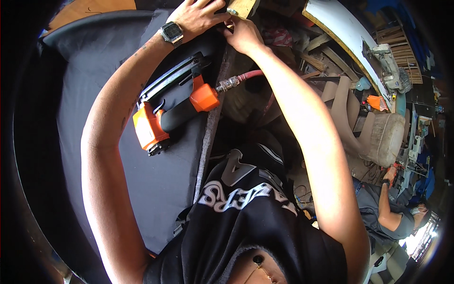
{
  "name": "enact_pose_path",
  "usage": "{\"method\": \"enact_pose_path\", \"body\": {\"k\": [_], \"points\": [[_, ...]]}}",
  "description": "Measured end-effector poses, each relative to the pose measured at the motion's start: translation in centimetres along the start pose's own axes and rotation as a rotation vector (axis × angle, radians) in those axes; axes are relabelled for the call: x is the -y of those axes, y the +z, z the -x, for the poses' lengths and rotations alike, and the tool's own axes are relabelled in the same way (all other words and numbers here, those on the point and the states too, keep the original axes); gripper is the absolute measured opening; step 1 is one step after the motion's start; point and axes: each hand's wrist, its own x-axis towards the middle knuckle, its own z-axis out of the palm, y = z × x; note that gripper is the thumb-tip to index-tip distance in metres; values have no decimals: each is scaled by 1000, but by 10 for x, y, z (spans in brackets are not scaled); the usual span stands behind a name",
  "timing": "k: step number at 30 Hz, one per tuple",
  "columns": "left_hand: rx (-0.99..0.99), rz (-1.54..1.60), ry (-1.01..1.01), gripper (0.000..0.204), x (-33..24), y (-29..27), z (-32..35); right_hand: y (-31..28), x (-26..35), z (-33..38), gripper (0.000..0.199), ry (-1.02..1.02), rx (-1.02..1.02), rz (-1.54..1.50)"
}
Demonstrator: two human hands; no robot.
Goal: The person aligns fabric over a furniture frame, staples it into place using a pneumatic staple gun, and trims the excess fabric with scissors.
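Note:
At the top, my left hand [198, 18], with a digital watch on its wrist, lies over the far edge of a black fabric-covered panel [161, 189], fingers apart and partly cut off by the frame. Against its fingertips, my right hand [245, 38] has its fingers curled in a pinch at the fabric's edge; what lies between them is mostly hidden. A piece of yellowish wood [243, 6] shows just beyond both hands. Between my forearms an orange and black pneumatic staple gun [177, 116] rests on the panel, untouched, with a red air hose [249, 74] attached.
Off to the right are wood scraps [326, 52], a long white board [347, 35] and a worn beige seat [385, 137]. A co-worker [395, 213] in dark clothes handles a red tool at the lower right. The air hose passes beneath my right forearm.

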Motion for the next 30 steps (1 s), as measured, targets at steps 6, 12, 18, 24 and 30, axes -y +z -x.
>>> {"method": "enact_pose_path", "body": {"k": [6, 12, 18, 24, 30], "points": [[-107, 25, 67, 19, 8, 2, -4, -17, -2, 12, 29, 53, -134, -112], [534, -107, 89, 25, 5, -37, -26, -9, 6, 13, 31, 72, -80, -60], [209, -78, 105, 38, 11, -9, -4, -4, 14, 7, 31, 170, -79, -35], [610, -161, 10, 26, 2, -29, -4, 0, 11, 10, 18, 257, -109, -28], [696, -169, 37, 26, -5, -35, -12, -4, 9, 14, 18, 136, -154, -9]]}}
